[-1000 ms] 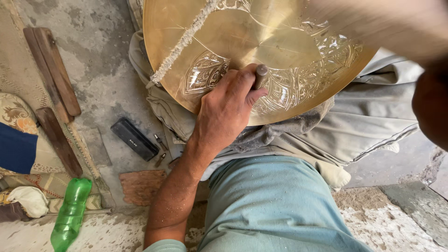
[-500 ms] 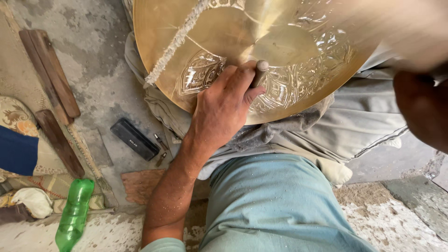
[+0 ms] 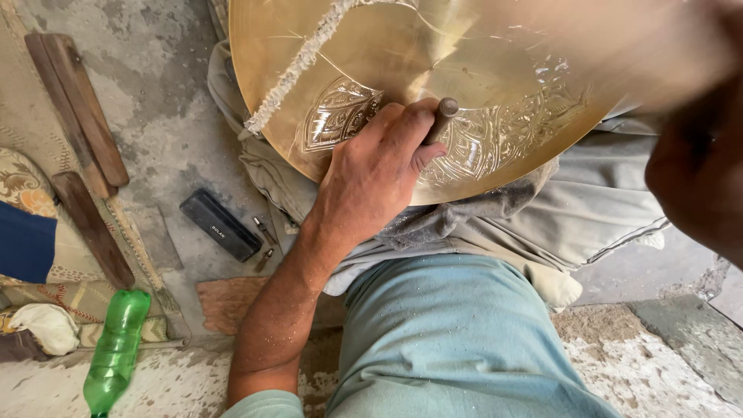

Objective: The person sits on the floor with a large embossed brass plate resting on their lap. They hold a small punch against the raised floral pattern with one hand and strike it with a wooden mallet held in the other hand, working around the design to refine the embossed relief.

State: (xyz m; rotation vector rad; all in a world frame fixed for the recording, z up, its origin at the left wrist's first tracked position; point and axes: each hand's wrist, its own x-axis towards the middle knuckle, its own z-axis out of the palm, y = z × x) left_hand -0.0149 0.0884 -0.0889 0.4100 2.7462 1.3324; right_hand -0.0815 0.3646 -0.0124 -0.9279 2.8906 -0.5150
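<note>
Rough grey concrete floor point(image 3: 162, 93), stained, patchy. Wooden slats point(image 3: 77, 108) lie side by side at left; another plank point(image 3: 93, 228) below them. Black case point(image 3: 220, 224) on floor, small metal bits point(image 3: 265, 244) just beside. Green bottle point(image 3: 116, 352) lower left. Patterned cushion point(image 3: 19, 186) at left edge. Daylight, soft, even.

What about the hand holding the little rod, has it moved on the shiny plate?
No. The left hand still grips the rod just right of the leaf engraving on the brass plate, as before.
</note>
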